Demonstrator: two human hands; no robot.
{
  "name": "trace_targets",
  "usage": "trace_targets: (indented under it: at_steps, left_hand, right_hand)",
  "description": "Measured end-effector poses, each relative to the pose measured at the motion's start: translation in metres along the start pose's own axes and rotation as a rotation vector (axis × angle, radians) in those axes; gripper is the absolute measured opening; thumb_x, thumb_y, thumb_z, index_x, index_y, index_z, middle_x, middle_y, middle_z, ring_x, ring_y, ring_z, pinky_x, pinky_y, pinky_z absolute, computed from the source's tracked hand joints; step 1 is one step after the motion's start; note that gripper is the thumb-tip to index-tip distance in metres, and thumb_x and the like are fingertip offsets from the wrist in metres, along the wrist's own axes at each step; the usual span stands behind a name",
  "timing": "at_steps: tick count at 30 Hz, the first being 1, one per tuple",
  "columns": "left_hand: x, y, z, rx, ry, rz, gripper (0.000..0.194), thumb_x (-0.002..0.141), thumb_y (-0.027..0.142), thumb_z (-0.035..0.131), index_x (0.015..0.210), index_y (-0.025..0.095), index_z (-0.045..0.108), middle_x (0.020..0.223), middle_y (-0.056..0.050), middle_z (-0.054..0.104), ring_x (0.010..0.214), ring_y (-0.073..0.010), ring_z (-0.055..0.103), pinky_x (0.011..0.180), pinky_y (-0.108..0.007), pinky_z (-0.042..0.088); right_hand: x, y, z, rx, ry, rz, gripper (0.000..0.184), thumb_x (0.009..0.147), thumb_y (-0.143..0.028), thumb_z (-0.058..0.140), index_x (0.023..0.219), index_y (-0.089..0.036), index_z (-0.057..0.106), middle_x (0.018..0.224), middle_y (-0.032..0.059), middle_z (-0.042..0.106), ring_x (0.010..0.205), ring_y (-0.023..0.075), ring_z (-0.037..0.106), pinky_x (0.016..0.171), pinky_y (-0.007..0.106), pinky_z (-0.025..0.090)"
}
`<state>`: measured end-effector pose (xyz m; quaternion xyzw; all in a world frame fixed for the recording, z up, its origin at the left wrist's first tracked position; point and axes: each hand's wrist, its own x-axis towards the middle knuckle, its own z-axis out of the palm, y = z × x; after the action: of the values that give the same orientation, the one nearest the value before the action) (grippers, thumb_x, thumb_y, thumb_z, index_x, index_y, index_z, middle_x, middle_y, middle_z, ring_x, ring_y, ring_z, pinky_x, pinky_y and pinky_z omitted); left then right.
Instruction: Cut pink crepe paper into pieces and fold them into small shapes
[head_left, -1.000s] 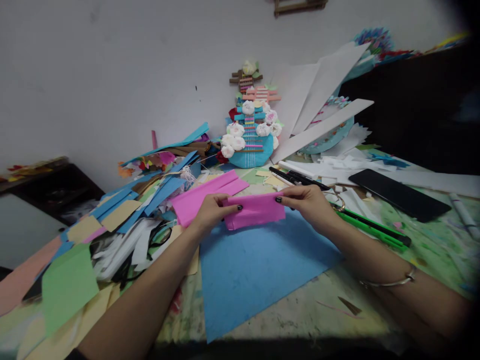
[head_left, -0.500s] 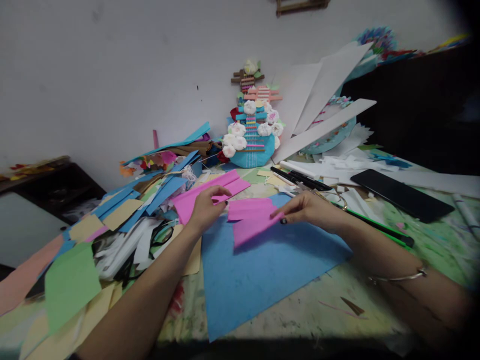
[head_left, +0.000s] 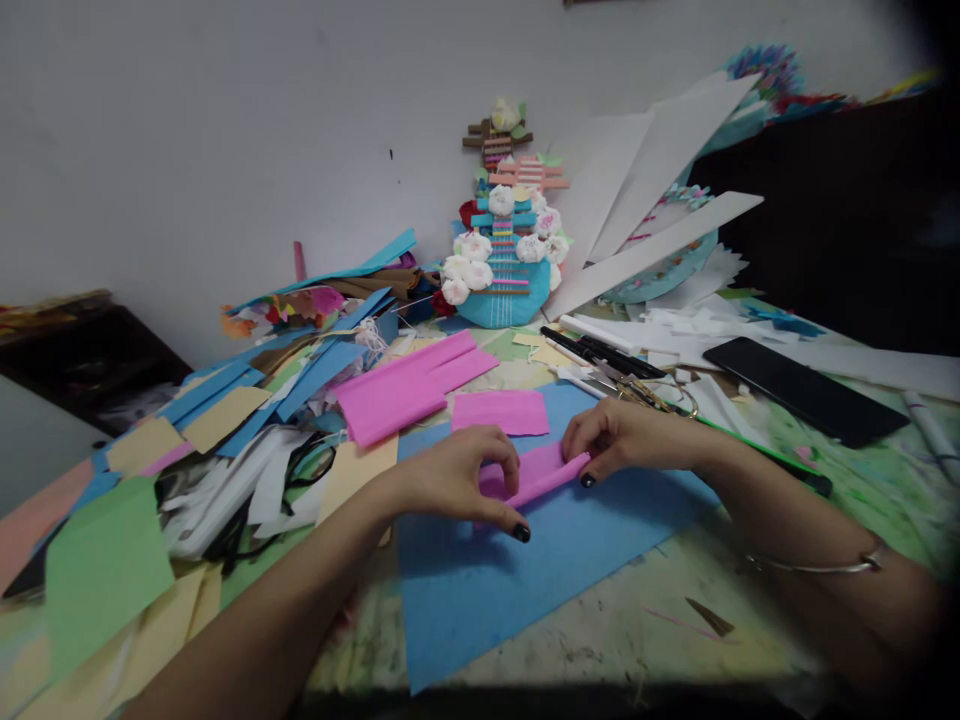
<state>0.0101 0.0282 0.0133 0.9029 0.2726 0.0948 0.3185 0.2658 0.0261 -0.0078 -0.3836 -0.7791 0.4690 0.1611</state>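
Note:
A small piece of pink paper [head_left: 541,474] lies over a sheet of blue paper [head_left: 480,620], its near edge curled up. At the piece's right end, my right hand [head_left: 626,438] pinches that edge between thumb and fingers. Around the left end curves my left hand [head_left: 461,485], thumb at the near side and fingers over the paper; its exact contact is partly hidden. Just beyond my hands is another pink rectangle [head_left: 501,412], flat on the blue sheet's far part. A larger folded pink sheet [head_left: 397,395] rests farther left.
Scissors [head_left: 637,392] and black pens [head_left: 607,355] lie beyond my right hand, near a black phone [head_left: 802,388]. Paper scraps, including a green sheet [head_left: 109,575], crowd the left. At the back stands a blue paper instrument [head_left: 506,295] with white flowers.
My left hand has moved right and nearer, from beside the larger pink sheet to the small piece's left end. My right hand has come slightly nearer, and the piece's near edge now curls up.

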Motion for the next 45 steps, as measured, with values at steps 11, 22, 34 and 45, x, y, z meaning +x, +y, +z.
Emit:
trace_targets:
  at_steps: [11,22,34,45]
  left_hand:
    - [0.004,-0.013,0.003,-0.022,0.066,-0.037,0.019,0.075,0.035,0.066,0.067,0.019,0.064,0.086,-0.005,0.067,0.079,-0.0179,0.060,0.070,-0.027,0.044]
    - [0.007,-0.021,0.005,-0.009,0.061,-0.142,0.021,0.064,0.024,0.076,0.068,0.015,0.058,0.077,0.000,0.058,0.070,-0.0131,0.051,0.064,-0.024,0.040]
    - [0.008,-0.018,0.007,0.003,0.054,-0.193,0.011,0.070,0.024,0.069,0.071,0.015,0.062,0.067,0.002,0.057,0.062,-0.0110,0.049,0.057,-0.022,0.036]
    - [0.007,-0.011,0.012,0.004,0.052,-0.205,0.027,0.066,0.028,0.073,0.084,0.017,0.057,0.076,0.002,0.056,0.068,-0.0120,0.050,0.060,-0.023,0.037]
  right_hand:
    - [0.001,-0.003,0.002,-0.135,0.017,0.034,0.015,0.075,-0.029,0.065,0.077,-0.017,0.073,0.064,-0.0001,0.063,0.058,0.0108,0.050,0.054,0.023,0.038]
    - [0.005,-0.008,0.007,-0.220,0.097,0.081,0.019,0.073,-0.031,0.065,0.080,-0.014,0.070,0.059,-0.0017,0.056,0.055,0.0101,0.046,0.050,0.022,0.031]
    - [0.008,-0.007,0.012,-0.296,0.193,0.135,0.007,0.066,-0.021,0.067,0.067,-0.016,0.063,0.057,-0.0025,0.056,0.055,0.0108,0.048,0.050,0.023,0.032]
    - [0.009,-0.007,0.015,-0.373,0.265,0.205,0.016,0.061,-0.022,0.068,0.075,-0.017,0.064,0.061,-0.0013,0.057,0.058,0.0134,0.052,0.053,0.024,0.034]
